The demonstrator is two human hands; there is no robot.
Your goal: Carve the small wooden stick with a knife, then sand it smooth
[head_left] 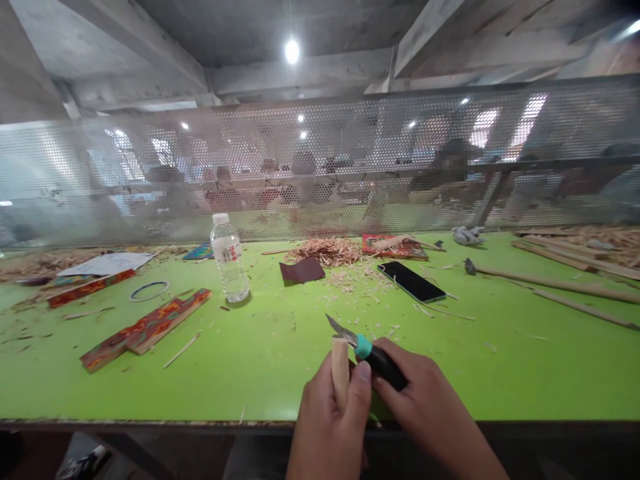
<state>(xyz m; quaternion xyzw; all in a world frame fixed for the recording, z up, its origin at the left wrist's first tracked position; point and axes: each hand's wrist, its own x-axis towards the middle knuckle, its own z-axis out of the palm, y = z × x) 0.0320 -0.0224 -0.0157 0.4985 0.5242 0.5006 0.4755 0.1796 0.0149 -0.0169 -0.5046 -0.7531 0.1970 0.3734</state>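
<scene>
The front edge of the green tabletop (525,380) runs just below the hands, whose wrists cross it from the near side. The left hand (325,420) clamps its fingers around a pale wooden stick (340,370), thumb pressed along the right side, top end standing out above the fist. The right hand (425,383), angled in from the right, closes its fingers on the black handle of a carving knife (383,365) with a turquoise collar. The blade points forward and left at the stick's top; whether it touches, I cannot tell.

Open green surface spreads on both sides of the hands, with a patterned wooden board (150,330) to the left. Beyond, a smartphone (411,281) lies dark-screened on the right; a water bottle (230,267) stands on the left, its white label bearing red characters too small to read surely. Farther lie brown sandpaper (303,271) and heaped shavings (327,251), before a perforated screen (280,153) along the far edge.
</scene>
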